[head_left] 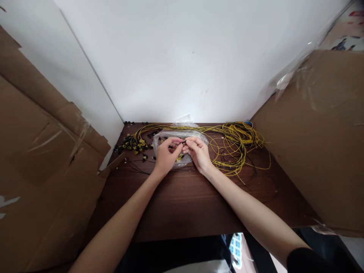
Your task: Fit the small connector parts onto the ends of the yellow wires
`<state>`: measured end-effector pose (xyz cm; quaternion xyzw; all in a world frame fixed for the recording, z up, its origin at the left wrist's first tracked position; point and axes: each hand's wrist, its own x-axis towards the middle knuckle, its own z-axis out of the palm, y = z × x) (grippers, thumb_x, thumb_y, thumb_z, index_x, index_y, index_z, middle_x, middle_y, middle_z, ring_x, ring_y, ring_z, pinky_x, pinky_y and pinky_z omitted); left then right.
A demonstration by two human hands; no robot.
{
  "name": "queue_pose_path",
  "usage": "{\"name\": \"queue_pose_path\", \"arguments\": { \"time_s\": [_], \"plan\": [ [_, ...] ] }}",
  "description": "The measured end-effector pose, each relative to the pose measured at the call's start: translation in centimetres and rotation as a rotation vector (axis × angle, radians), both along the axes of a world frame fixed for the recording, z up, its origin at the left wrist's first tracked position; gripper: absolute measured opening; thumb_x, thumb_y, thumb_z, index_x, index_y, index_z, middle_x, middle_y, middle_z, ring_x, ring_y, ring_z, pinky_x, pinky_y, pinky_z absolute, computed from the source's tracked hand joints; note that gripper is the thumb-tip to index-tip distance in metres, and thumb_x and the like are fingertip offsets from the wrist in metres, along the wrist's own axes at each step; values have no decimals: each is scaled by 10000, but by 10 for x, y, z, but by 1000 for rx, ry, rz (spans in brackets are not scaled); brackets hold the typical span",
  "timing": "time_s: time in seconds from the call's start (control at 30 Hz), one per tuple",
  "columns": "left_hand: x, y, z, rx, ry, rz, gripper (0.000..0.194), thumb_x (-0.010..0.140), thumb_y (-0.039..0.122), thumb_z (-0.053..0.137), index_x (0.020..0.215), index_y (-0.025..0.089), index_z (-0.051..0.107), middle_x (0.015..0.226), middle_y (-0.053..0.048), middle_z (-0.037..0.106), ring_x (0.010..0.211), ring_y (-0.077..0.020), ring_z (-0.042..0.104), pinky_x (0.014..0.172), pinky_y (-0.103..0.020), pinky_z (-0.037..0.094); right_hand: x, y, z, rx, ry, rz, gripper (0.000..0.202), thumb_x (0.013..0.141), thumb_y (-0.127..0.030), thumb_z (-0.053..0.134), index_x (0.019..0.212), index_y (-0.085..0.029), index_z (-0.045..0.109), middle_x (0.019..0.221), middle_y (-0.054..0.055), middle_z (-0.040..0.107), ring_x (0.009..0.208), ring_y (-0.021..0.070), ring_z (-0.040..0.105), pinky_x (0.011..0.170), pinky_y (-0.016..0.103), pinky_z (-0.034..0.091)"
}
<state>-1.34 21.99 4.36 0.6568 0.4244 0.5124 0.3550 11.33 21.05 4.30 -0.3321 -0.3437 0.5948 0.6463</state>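
Over the middle of the table, my left hand (167, 153) and my right hand (200, 152) meet fingertip to fingertip. Both pinch one small dark piece (184, 142); its kind is too small to make out. Beneath them lies a clear plastic bag (162, 137) with small yellow and black parts showing in it. Left of my hands is a heap of small yellow and black connectors (138, 146). Yellow and black wires (182, 129) run from that heap behind my hands to the right.
Coiled yellow wire (246, 136) is piled at the table's back right. Cardboard walls stand on the left (48, 159) and right (315, 144), with a white wall (187, 64) behind. The dark brown table (182, 204) ends just ahead of my body.
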Motion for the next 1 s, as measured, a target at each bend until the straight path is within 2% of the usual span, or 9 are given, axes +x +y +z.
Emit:
{"name": "queue_pose_path", "arguments": {
  "time_s": [0.27,0.57,0.77,1.0],
  "plan": [
    [1,0,2,-11,-11,25,218,737,276,607,925,170,631,830,-41,622,707,-134,558,552,-211,441,0,1,-4,8,-42,-38,177,591,-260,766,715,-183,665,631,-30,614,561,83,559,546,205,487],
    [0,1,3,-2,11,69,166,760,267,581,866,157,648,854,-51,654,700,-134,573,539,-213,444,-2,0,-4,28,-83,-20,201,595,-270,766,746,-181,668,650,-22,628,572,93,572,565,221,488],
    [-3,4,5,-52,-98,81,144,744,253,601,827,144,646,777,-37,647,596,-101,536,491,-193,408,-3,-2,-1,108,-267,-65,214,631,-290,738,784,-180,637,642,-24,607,570,105,569,592,250,488],
    [-2,4,6,-84,-152,108,131,715,206,606,820,142,651,761,-34,631,621,-102,550,489,-184,415,0,-3,-8,229,-498,-112,93,751,-266,612,772,-176,624,708,13,622,640,136,590,642,277,482]
  ]
}}
